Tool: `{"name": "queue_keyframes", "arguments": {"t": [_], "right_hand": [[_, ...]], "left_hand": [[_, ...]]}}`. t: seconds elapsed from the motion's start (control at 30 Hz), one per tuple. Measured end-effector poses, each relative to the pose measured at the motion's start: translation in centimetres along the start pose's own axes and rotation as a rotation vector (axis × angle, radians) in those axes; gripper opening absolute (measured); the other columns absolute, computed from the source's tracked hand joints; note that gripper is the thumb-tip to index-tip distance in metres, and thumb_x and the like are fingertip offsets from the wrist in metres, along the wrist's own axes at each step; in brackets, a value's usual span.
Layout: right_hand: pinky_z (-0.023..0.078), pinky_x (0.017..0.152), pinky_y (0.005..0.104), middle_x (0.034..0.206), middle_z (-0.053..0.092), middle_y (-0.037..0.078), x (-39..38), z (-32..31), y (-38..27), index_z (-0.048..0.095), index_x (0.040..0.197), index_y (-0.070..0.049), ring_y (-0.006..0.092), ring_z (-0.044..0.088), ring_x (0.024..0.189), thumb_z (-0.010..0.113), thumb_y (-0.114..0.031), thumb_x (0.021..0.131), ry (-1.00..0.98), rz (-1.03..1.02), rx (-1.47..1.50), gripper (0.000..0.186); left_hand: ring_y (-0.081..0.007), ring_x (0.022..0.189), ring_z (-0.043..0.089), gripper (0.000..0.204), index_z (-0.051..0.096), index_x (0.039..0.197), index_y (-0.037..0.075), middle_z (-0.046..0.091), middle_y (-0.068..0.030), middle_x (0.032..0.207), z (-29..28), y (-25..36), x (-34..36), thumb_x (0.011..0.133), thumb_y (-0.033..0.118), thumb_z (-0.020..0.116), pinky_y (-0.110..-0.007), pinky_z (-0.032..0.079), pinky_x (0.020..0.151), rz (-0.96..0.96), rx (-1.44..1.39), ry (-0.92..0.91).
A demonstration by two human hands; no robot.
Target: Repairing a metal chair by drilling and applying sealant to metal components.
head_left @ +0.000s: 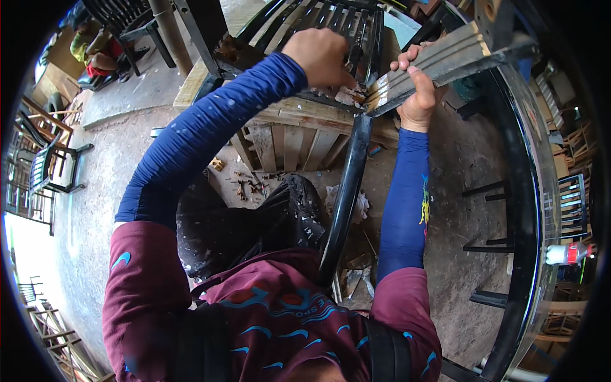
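Observation:
My left hand (318, 57) is curled over the chipped joint of a dark slatted chair (321, 19), its thumb pointing down; whatever its fingers hold is hidden. My right hand (417, 89) grips a grooved, worn wooden rail (445, 60) with pale flaked patches at its inner end. That end meets a glossy black leg (347, 178) that runs down toward my lap. The chair rests on a rough wooden bench (293, 143) made of planks.
A seated person (102, 51) is at upper left, near black chairs (57, 165). A long black frame edge (515, 210) curves down the right side, beside a plastic bottle (566, 253). Wood scraps (245, 188) lie on the floor; stacked frames (51, 331) stand at lower left.

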State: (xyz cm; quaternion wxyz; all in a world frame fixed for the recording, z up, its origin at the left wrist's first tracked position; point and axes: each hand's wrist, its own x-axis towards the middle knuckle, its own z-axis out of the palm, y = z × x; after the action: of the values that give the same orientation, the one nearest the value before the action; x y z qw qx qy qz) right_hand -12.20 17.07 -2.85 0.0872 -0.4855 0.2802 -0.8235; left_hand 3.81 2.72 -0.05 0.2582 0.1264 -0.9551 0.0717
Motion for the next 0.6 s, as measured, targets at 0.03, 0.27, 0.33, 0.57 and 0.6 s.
{"name": "queue_keyframes", "arguments": {"t": [0.03, 0.27, 0.33, 0.57, 0.6], "right_hand": [[0.055, 0.075, 0.0364, 0.100, 0.060, 0.009, 0.3, 0.1, 0.1, 0.053, 0.122, 0.000, 0.0185, 0.061, 0.084, 0.061, -0.002, 0.079, -0.019, -0.020, -0.059, 0.044], [0.055, 0.070, 0.0324, 0.093, 0.065, 0.008, 0.4, 1.4, 0.2, 0.061, 0.109, 0.003, 0.0173, 0.063, 0.077, 0.067, -0.007, 0.079, -0.028, -0.099, -0.235, 0.032], [0.056, 0.071, 0.0334, 0.093, 0.066, 0.008, 0.0, 1.2, 0.1, 0.062, 0.109, 0.003, 0.0176, 0.064, 0.078, 0.068, -0.008, 0.079, -0.008, -0.088, -0.226, 0.032], [0.058, 0.073, 0.0351, 0.094, 0.066, 0.008, 0.2, -0.2, 0.1, 0.061, 0.112, 0.002, 0.0181, 0.065, 0.080, 0.068, -0.008, 0.079, 0.036, -0.074, -0.114, 0.035], [0.058, 0.073, 0.0351, 0.095, 0.066, 0.008, 0.2, -0.3, 0.3, 0.060, 0.114, 0.002, 0.0181, 0.065, 0.081, 0.068, -0.008, 0.079, 0.042, -0.084, -0.095, 0.037]], "left_hand": [[-0.0282, 0.070, 0.073, 0.058, 0.075, 0.095, 0.005, 0.072, -0.0138, 0.075, 0.1, 0.1, 0.2, 0.085, 0.062, 0.076, -0.038, 0.059, 0.067, 0.066, 0.050, -0.034], [-0.0229, 0.118, 0.070, 0.032, 0.073, 0.124, 0.018, 0.070, -0.0126, 0.131, -2.3, -4.9, 3.4, 0.095, 0.007, 0.064, -0.034, 0.061, 0.095, 0.882, 0.065, 0.053], [-0.0237, 0.146, 0.045, 0.066, 0.060, 0.141, 0.023, 0.050, -0.0079, 0.156, -1.3, -4.9, 2.5, 0.083, -0.007, 0.068, -0.037, 0.042, 0.123, 0.843, 0.215, -0.125], [-0.0242, 0.146, 0.045, 0.068, 0.052, 0.148, 0.016, 0.052, -0.0080, 0.154, -0.6, -5.0, 3.3, 0.085, 0.004, 0.074, -0.039, 0.027, 0.130, 1.033, 0.381, -0.267], [-0.0260, 0.139, 0.052, 0.064, 0.055, 0.145, 0.012, 0.057, -0.0107, 0.148, -0.4, -5.6, 3.8, 0.085, 0.007, 0.077, -0.040, 0.034, 0.126, 0.992, 0.338, -0.259]]}}
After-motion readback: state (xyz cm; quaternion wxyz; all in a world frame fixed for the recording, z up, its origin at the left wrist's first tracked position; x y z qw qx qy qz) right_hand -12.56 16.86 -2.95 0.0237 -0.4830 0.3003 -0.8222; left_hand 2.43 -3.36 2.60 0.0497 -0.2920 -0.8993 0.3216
